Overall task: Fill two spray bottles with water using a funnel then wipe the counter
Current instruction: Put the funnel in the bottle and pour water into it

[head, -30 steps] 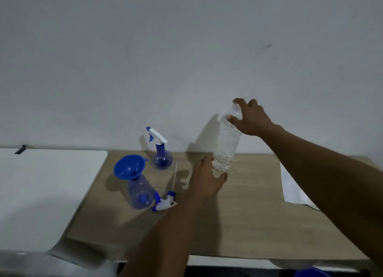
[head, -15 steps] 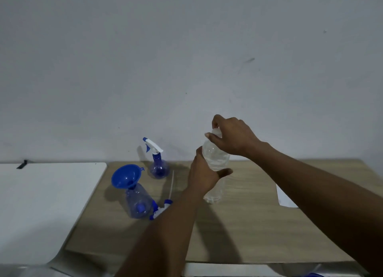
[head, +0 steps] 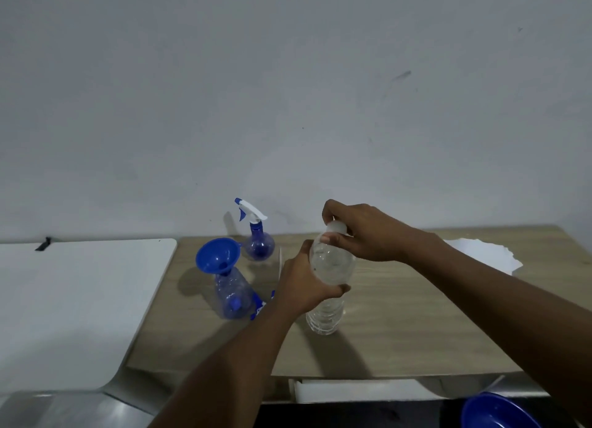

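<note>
A clear water bottle (head: 330, 312) stands upright on the wooden counter (head: 416, 315). My left hand (head: 304, 286) grips its upper body. My right hand (head: 362, 232) pinches its white cap. To the left stands an open blue spray bottle (head: 232, 296) with a blue funnel (head: 216, 256) in its neck. Its loose trigger head (head: 261, 306) lies beside it, partly hidden by my left wrist. A second blue spray bottle (head: 258, 238) with its white trigger head on stands near the wall.
A white cloth or paper (head: 483, 254) lies at the counter's right back. A white board (head: 73, 299) adjoins the counter on the left. A blue bowl rim (head: 496, 411) shows at the bottom right, below the counter edge.
The water bottle came from the back of the counter toward me and now stands lower and nearer. My left hand took hold of its body; my right hand shifted onto the cap.
</note>
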